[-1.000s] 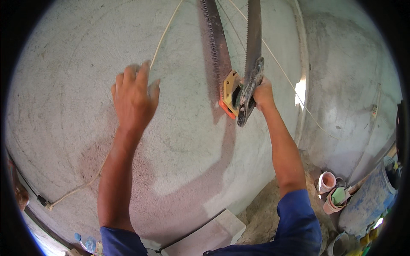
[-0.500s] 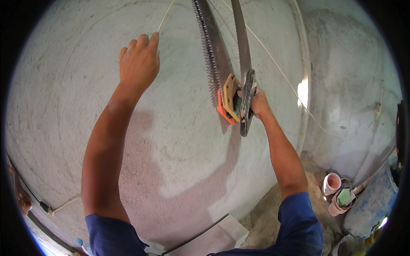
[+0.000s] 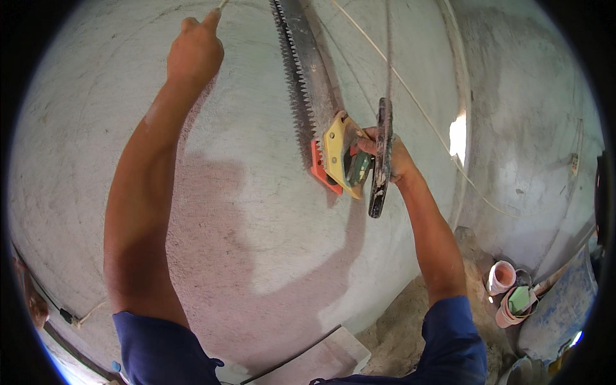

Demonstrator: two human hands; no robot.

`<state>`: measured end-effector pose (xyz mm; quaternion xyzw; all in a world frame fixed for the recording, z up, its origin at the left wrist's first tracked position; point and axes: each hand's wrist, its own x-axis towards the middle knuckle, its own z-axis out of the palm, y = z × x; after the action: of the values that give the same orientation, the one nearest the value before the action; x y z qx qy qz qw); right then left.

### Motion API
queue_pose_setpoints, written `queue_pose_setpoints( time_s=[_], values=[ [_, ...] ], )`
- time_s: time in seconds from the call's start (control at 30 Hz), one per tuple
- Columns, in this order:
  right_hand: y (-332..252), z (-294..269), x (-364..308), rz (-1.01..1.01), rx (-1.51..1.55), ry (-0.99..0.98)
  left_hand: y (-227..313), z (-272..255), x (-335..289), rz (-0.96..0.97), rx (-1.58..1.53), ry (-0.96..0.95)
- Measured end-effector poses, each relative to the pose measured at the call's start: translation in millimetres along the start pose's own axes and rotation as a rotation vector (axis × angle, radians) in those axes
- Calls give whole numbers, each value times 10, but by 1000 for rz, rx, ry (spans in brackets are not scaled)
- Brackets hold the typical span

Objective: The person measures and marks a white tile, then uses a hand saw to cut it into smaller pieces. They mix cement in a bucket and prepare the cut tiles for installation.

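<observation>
Against the pale plastered wall hang several hand saws. One toothed saw blade has a yellow handle, overlapping an orange handle and a green handle. My right hand is closed on a hand saw with a worn black handle, seen nearly edge-on with its thin blade pointing up. Its fingertips reach to the yellow handle's edge. At the upper left, my left hand is closed round a thin pale cord, only a bit of which shows above the fingers.
A second pale cord runs diagonally down the wall to the right. At the lower right stand small buckets and a blue-stained barrel. A pale slab lies at the wall's foot, beside a heap of sand.
My left hand has moved up and slightly left with the cord. The black-handled saw has turned more edge-on and shifted right, while the hanging saws have shifted left in view.
</observation>
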<state>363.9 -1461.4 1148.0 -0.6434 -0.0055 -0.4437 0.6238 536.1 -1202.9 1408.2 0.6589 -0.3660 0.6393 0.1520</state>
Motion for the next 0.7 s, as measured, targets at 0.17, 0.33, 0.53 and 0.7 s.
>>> queue_pose_setpoints(
  time_s=[0.17,0.33,0.53,0.7],
  values=[
    [-72,-51,-175,-75,46,44,109,57,193,68,-174,60],
    [-322,81,-343,-92,21,55,57,68,381,96,-125,125],
    [-354,21,-365,-114,22,74,33,76,698,69,-189,254],
    [-252,-71,-375,-177,-40,133,-4,93,878,169,-199,347]
  ],
)
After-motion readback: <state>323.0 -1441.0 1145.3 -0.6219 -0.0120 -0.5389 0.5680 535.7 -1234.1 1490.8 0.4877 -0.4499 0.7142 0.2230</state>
